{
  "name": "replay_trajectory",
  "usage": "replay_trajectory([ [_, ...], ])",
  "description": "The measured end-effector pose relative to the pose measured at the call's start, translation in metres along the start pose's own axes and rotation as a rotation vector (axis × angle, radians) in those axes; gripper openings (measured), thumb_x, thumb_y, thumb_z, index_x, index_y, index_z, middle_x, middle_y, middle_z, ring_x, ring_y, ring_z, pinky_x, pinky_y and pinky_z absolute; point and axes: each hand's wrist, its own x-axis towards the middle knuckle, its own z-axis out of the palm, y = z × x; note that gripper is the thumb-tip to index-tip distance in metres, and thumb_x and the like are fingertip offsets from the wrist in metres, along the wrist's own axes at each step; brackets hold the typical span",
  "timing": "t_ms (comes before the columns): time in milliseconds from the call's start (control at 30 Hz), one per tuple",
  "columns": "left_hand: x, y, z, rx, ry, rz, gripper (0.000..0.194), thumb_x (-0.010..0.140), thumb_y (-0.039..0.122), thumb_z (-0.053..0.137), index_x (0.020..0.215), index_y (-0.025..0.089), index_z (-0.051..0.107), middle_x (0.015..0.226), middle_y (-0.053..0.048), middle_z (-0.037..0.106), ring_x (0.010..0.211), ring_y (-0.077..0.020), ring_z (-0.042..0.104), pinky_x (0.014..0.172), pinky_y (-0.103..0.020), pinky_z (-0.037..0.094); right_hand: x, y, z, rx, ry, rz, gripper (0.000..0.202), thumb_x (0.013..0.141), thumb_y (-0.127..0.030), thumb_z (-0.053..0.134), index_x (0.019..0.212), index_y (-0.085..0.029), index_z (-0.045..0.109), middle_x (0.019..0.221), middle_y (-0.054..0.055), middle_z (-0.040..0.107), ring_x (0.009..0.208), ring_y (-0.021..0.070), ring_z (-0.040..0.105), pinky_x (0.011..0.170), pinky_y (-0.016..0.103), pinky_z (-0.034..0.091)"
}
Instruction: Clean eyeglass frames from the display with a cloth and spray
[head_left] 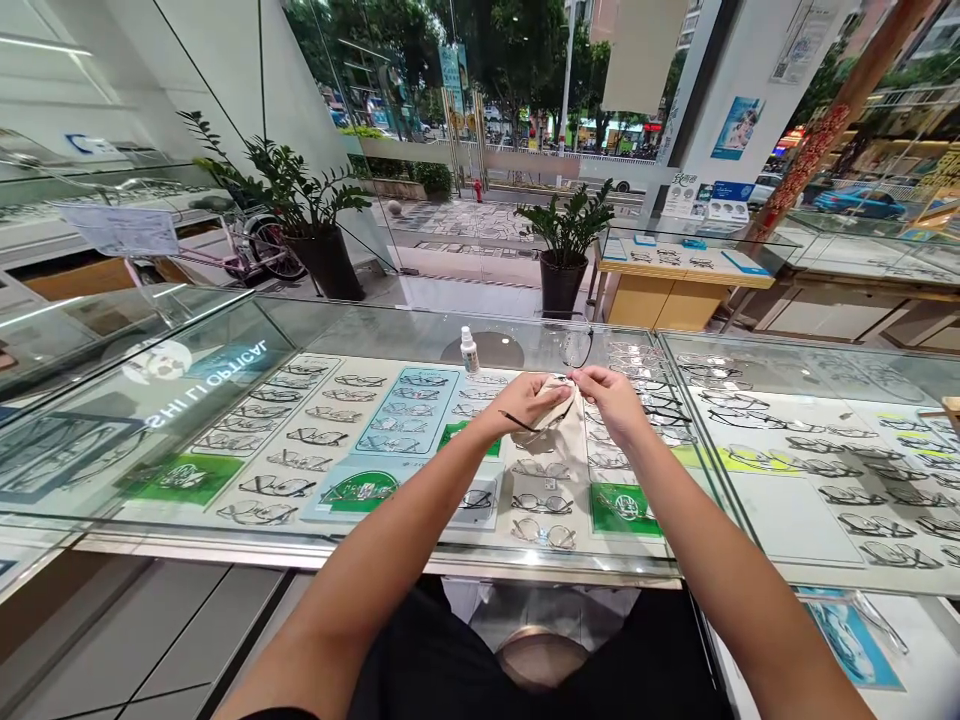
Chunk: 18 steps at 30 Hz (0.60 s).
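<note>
Above the glass counter, my left hand is closed around a beige cloth and a pair of eyeglasses wrapped in it. A thin dark temple of these glasses sticks out beneath my left wrist. The lenses are mostly hidden by cloth and fingers. My right hand is closed in a pinch at the cloth's right edge, close to my left fingertips; whether it also grips the frame cannot be made out. Just beyond the hands is another clear pair of glasses. A small white spray bottle stands upright on the counter to the left.
The glass display case spans the view, with many eyeglasses in rows beneath its top. Green cards and a light blue tray lie inside. Potted plants and a wooden display table stand beyond, before the shop window.
</note>
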Motion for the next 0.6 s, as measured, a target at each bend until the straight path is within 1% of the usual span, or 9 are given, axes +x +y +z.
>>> replay_trajectory([
  [67,0.000,-0.001,0.000,-0.009,0.025,-0.014,0.058,0.084,0.071,0.077,0.075,0.016,0.062,0.064,0.002,0.052,0.059,-0.0102,0.042,0.059,-0.024,0.030,-0.001,-0.001,0.001,-0.010,0.022,-0.030,0.050,0.067,-0.069,0.091,0.081,-0.023,0.077,0.080,0.002,0.067,0.070,0.0159,0.044,0.068,0.033,0.038],
  [100,0.001,-0.001,-0.001,-0.042,0.013,-0.025,0.059,0.084,0.072,0.076,0.077,0.015,0.064,0.067,0.001,0.056,0.060,-0.0107,0.045,0.060,-0.024,0.033,-0.001,-0.002,0.001,-0.016,0.034,-0.045,0.051,0.068,-0.070,0.090,0.081,-0.023,0.077,0.079,0.002,0.066,0.071,0.0166,0.046,0.069,0.033,0.039],
  [167,0.001,0.000,-0.004,-0.125,-0.019,-0.060,0.061,0.084,0.074,0.076,0.091,0.014,0.070,0.076,-0.002,0.065,0.066,-0.0128,0.053,0.064,-0.024,0.039,0.001,-0.003,-0.002,-0.031,0.054,-0.064,0.052,0.070,-0.072,0.088,0.083,-0.023,0.076,0.077,0.001,0.065,0.072,0.0172,0.047,0.070,0.033,0.040],
  [200,0.001,0.000,-0.006,-0.160,-0.013,-0.079,0.064,0.082,0.075,0.077,0.097,0.014,0.073,0.080,-0.004,0.068,0.068,-0.0136,0.056,0.064,-0.024,0.041,0.002,-0.004,-0.004,-0.037,0.065,-0.071,0.051,0.071,-0.072,0.087,0.083,-0.023,0.075,0.078,0.001,0.065,0.071,0.0171,0.047,0.069,0.033,0.040],
  [233,0.001,0.000,-0.008,-0.191,0.016,-0.096,0.066,0.081,0.076,0.079,0.102,0.013,0.074,0.081,-0.005,0.070,0.069,-0.0138,0.058,0.064,-0.024,0.042,0.003,-0.004,-0.006,-0.043,0.074,-0.074,0.051,0.072,-0.072,0.086,0.084,-0.023,0.074,0.080,0.001,0.065,0.071,0.0169,0.047,0.068,0.033,0.039],
  [300,0.002,0.001,-0.015,-0.269,0.116,-0.121,0.069,0.074,0.074,0.085,0.104,0.013,0.075,0.081,-0.004,0.071,0.069,-0.0130,0.058,0.063,-0.023,0.043,0.004,-0.005,-0.010,-0.055,0.078,-0.073,0.050,0.073,-0.071,0.085,0.086,-0.024,0.074,0.081,0.001,0.064,0.070,0.0165,0.046,0.066,0.032,0.036],
  [367,0.003,0.000,-0.021,-0.374,0.208,-0.135,0.068,0.068,0.070,0.092,0.102,0.013,0.076,0.083,-0.004,0.072,0.071,-0.0127,0.060,0.066,-0.023,0.047,0.004,-0.006,-0.012,-0.066,0.057,-0.065,0.049,0.074,-0.070,0.085,0.085,-0.023,0.074,0.077,0.000,0.061,0.069,0.0162,0.045,0.065,0.032,0.034],
  [433,0.005,-0.002,-0.026,-0.462,0.249,-0.139,0.065,0.065,0.063,0.097,0.100,0.012,0.076,0.085,-0.005,0.074,0.074,-0.0134,0.062,0.071,-0.025,0.051,0.003,-0.007,-0.011,-0.074,0.015,-0.059,0.048,0.074,-0.069,0.086,0.083,-0.023,0.074,0.074,0.000,0.058,0.069,0.0162,0.044,0.066,0.032,0.035],
  [600,0.008,-0.004,-0.032,-0.536,0.222,-0.136,0.061,0.072,0.058,0.095,0.106,0.010,0.079,0.091,-0.010,0.078,0.077,-0.0161,0.066,0.074,-0.028,0.054,0.000,-0.008,-0.005,-0.107,-0.058,-0.055,0.051,0.072,-0.072,0.086,0.080,-0.023,0.074,0.077,0.001,0.062,0.071,0.0172,0.046,0.070,0.034,0.040],
])
